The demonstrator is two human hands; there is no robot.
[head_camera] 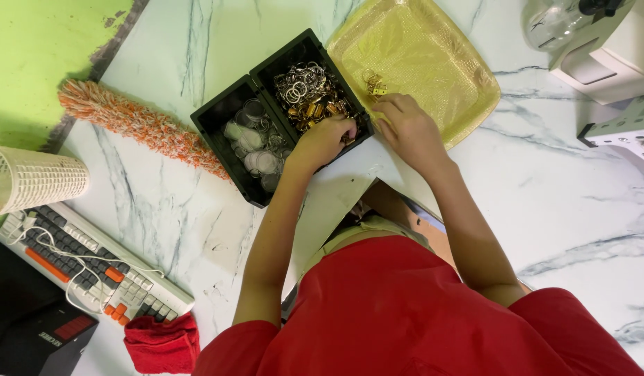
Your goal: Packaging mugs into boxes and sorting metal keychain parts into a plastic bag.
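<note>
White marble with grey veins forms the work surface [565, 209], bordered by green at the far left. Left hand [329, 139] is curled into the black two-part box [228, 115], fingertips closed among the gold and silver rings and clasps [311, 94] in the nearer compartment; what exactly is pinched cannot be told. Clear round pieces [256, 146] are kept apart in the compartment beyond that hand. Right hand [405, 125] is pressed at the rim of the yellow tray [433, 49], fingers bent; a grip cannot be confirmed. A few gold pieces [374, 82] are laid on the tray just ahead of it. An orange-and-white duster [137, 125], a keyboard [92, 261] and a red cloth [162, 341] lie well left of the left hand.
</note>
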